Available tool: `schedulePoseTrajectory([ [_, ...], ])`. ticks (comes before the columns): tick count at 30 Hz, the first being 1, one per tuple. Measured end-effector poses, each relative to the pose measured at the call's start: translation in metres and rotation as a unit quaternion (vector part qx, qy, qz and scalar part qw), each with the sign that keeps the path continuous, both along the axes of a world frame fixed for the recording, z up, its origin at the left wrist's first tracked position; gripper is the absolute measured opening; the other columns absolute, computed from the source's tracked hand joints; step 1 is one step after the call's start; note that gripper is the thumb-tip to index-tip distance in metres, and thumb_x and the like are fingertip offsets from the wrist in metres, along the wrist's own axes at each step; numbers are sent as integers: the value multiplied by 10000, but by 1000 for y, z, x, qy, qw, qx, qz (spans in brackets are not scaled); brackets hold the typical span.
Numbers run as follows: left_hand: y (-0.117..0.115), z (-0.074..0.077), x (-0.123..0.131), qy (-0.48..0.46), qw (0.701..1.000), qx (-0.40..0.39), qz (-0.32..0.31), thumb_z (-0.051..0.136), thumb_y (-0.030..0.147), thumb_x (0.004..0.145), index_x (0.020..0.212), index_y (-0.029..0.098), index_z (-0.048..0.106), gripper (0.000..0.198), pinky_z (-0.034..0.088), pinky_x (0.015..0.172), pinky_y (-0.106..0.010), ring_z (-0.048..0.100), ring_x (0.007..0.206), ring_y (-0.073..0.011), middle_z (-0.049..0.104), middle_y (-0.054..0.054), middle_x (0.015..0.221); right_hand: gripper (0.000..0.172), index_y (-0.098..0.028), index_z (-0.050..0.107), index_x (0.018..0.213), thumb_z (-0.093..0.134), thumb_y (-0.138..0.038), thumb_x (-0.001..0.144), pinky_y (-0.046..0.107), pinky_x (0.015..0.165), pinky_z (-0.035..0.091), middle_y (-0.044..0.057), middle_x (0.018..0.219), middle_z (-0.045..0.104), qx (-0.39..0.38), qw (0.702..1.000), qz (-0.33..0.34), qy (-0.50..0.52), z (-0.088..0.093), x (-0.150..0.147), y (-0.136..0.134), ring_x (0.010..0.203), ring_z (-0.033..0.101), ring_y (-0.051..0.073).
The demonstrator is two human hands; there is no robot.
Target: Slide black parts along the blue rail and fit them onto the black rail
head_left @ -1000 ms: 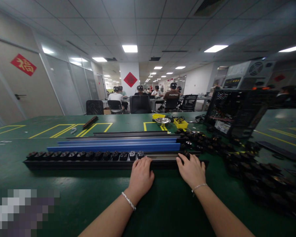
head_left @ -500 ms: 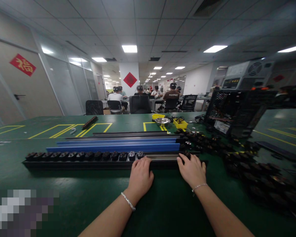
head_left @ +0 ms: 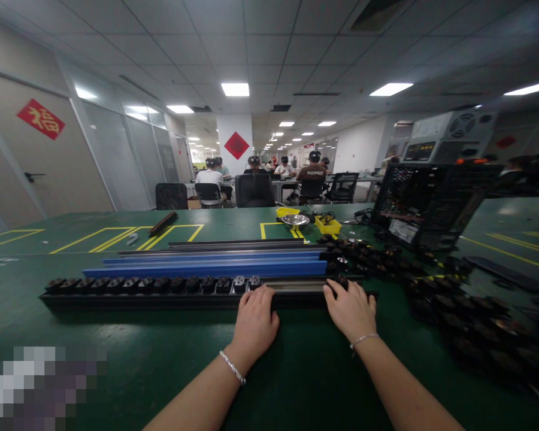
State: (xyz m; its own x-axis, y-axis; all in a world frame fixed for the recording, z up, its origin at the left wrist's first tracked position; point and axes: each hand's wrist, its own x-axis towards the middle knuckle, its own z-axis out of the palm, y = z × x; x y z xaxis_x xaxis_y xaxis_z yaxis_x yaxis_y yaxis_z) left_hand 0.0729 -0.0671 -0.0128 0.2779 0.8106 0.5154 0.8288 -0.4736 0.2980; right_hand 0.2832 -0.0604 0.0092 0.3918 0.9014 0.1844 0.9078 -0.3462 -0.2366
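Note:
A long black rail (head_left: 161, 302) lies crosswise on the green table, with a row of black socket modules (head_left: 177, 284) set along its left and middle part. My left hand (head_left: 254, 320) is closed over the rail's front edge, fingertips just right of the last module in the row, which has a paler face (head_left: 254, 282). At the rail's right end, my right hand (head_left: 353, 311) is closed around a black socket module (head_left: 342, 281), mostly covered by the fingers. Between my hands the rail's channel (head_left: 296, 286) shows bare.
Blue rails (head_left: 206, 267) lie just behind the black rail. Loose black modules (head_left: 467, 311) are heaped at right, before an opened computer case (head_left: 424, 206). Farther back are a metal bowl (head_left: 295, 221) and a yellow bin (head_left: 327, 225). People sit at distant desks.
Almost nothing differs. Both hands keep their places on the rail, and the view has shifted only slightly.

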Motion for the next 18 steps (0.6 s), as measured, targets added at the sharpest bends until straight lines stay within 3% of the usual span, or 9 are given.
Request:
schedulePoseTrajectory([
  [18,1,-1,0,4,1000,8,4,488,115,743,1145,222,488,415,288,1029,-400,473,1180,-196,581,-54,1199,503,-349,530,1248,195,-453,887,538,1029,196,82,1343,453,10,1000,-11,-8,0,7,1,1291,311,258],
])
